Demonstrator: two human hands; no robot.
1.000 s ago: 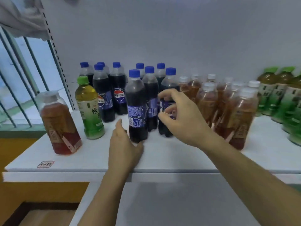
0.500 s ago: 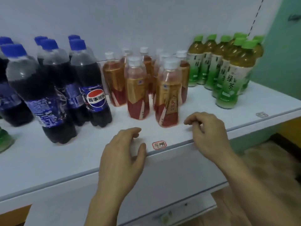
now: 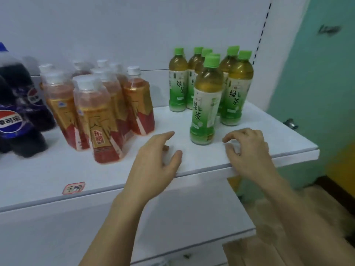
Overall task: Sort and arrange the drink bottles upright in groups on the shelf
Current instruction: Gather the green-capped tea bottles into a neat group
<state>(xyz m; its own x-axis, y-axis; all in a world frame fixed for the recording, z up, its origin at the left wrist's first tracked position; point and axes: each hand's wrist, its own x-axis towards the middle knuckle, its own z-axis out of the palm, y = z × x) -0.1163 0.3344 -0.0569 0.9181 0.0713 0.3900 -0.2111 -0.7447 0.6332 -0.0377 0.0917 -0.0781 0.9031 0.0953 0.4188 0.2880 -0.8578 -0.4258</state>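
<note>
- White shelf carries three upright groups of drink bottles, seen from the head camera: dark cola bottles at the far left, red tea bottles in the middle, green tea bottles on the right.
- Nearest of the green group, one green tea bottle stands upright ahead of the others, near the shelf's front edge and between the two hands.
- Left hand reaches in from below, forearm angled up and to the right, palm down over the front edge of the shelf; its fingers are relaxed and slightly spread, the forefinger stretched forward, holding nothing.
- Right hand comes in from the lower right, palm down over the shelf edge just beside the front green tea bottle; its fingers are loosely curled downward and hold nothing.
- Neither hand touches a bottle.
- A small red-edged label is stuck on the shelf near its front edge, left of the left forearm.
</note>
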